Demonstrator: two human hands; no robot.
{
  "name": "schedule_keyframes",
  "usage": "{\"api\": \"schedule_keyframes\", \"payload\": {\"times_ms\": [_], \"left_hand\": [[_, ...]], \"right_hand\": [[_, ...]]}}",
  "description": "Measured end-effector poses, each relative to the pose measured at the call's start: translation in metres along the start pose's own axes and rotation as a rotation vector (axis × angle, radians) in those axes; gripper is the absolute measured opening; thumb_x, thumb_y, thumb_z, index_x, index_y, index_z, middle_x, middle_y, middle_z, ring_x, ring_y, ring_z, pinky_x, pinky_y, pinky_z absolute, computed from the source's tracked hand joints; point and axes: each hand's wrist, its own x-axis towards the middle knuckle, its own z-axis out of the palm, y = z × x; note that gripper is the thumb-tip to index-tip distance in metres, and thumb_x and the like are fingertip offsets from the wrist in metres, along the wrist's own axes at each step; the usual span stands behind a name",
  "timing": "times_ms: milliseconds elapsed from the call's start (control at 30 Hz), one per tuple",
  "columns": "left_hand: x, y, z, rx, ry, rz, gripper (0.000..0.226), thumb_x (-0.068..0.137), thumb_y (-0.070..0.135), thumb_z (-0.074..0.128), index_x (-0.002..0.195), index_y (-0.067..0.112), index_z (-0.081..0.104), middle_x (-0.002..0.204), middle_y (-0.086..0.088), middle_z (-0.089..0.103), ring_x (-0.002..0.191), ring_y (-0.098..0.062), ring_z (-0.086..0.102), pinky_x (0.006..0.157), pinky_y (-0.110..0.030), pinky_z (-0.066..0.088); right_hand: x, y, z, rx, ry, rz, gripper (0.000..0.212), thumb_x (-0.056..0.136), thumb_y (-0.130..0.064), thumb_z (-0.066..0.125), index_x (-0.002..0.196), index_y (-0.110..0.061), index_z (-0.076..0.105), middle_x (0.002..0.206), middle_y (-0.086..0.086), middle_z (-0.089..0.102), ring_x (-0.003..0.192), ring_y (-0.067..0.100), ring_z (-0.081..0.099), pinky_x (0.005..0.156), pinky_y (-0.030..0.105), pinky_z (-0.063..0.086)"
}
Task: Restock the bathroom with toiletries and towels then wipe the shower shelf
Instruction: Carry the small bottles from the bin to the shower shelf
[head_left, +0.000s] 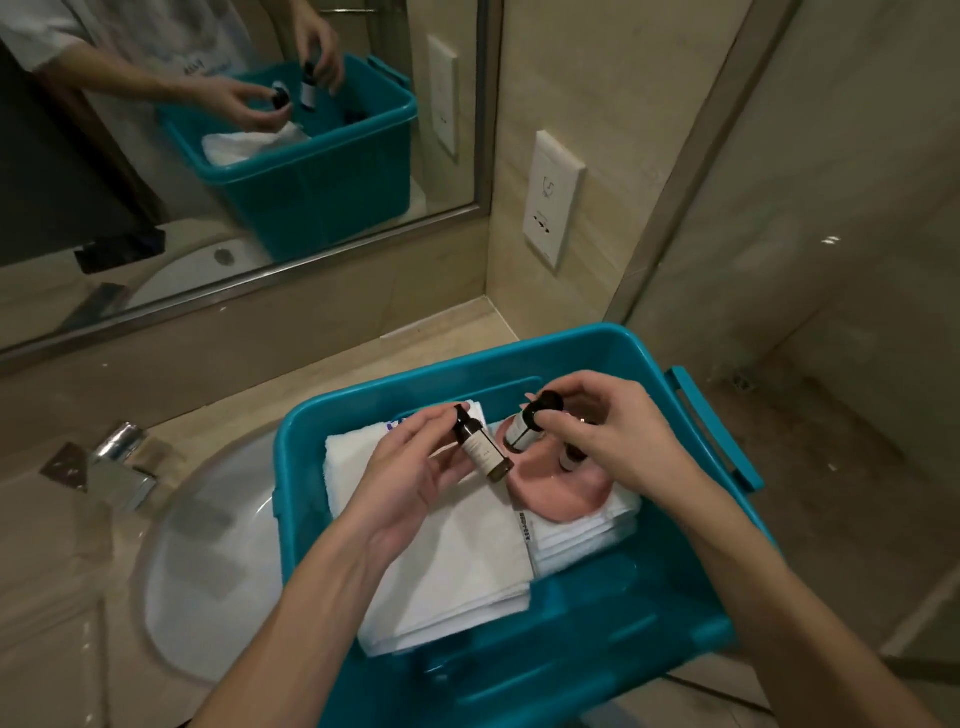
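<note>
A teal plastic bin (571, 345) stands on the vanity counter, partly over the sink. Inside lie folded white towels (467, 561) and a pink cloth (550, 493). My left hand (410, 483) holds a small dark toiletry bottle (480, 447) with a pale label above the towels. My right hand (608, 436) pinches the black cap of a second dark bottle (524, 428) over the pink cloth. A third small bottle (571, 457) stands on the pink cloth, mostly hidden under my right hand.
An oval white sink (208, 545) with a chrome tap (111, 467) lies left of the bin. A framed mirror (234, 130) covers the back wall. A white wall socket plate (553, 200) is on the side wall. A glass shower partition (805, 260) stands to the right.
</note>
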Motion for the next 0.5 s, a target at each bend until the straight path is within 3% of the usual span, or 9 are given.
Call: {"api": "schedule_keyframes", "payload": {"times_ms": [167, 300, 400, 500], "left_hand": [[-0.019, -0.002, 0.002, 0.007, -0.025, -0.033, 0.026, 0.098, 0.009, 0.057, 0.118, -0.005, 0.067, 0.113, -0.024, 0.072, 0.090, -0.020, 0.072, 0.076, -0.030, 0.062], [-0.039, -0.010, -0.006, 0.004, -0.028, -0.103, 0.018, 0.094, 0.004, 0.061, 0.108, -0.004, 0.070, 0.120, -0.028, 0.068, 0.101, -0.027, 0.068, 0.086, -0.036, 0.061], [-0.057, -0.016, -0.013, -0.007, -0.058, -0.153, 0.017, 0.091, 0.003, 0.064, 0.107, -0.002, 0.069, 0.119, -0.027, 0.069, 0.106, -0.028, 0.066, 0.094, -0.038, 0.057], [-0.075, -0.022, -0.014, -0.017, -0.127, -0.177, 0.018, 0.093, 0.000, 0.059, 0.108, 0.002, 0.068, 0.114, -0.021, 0.073, 0.100, -0.026, 0.070, 0.085, -0.033, 0.060]], "right_hand": [[-0.041, -0.012, 0.013, 0.387, 0.132, 0.155, 0.015, 0.088, -0.016, 0.075, 0.103, -0.018, 0.075, 0.101, 0.004, 0.078, 0.098, 0.021, 0.073, 0.089, 0.044, 0.058], [-0.073, -0.017, 0.033, 0.656, 0.246, 0.330, 0.017, 0.093, -0.007, 0.066, 0.108, -0.007, 0.073, 0.099, 0.007, 0.077, 0.084, 0.017, 0.071, 0.078, 0.030, 0.062], [-0.099, -0.014, 0.050, 0.815, 0.299, 0.406, 0.019, 0.092, -0.008, 0.066, 0.109, -0.007, 0.073, 0.107, 0.018, 0.074, 0.093, 0.023, 0.062, 0.095, 0.041, 0.057], [-0.125, -0.015, 0.064, 0.888, 0.331, 0.419, 0.022, 0.092, -0.003, 0.062, 0.110, -0.007, 0.073, 0.117, 0.020, 0.071, 0.102, 0.027, 0.063, 0.104, 0.048, 0.049]]}}
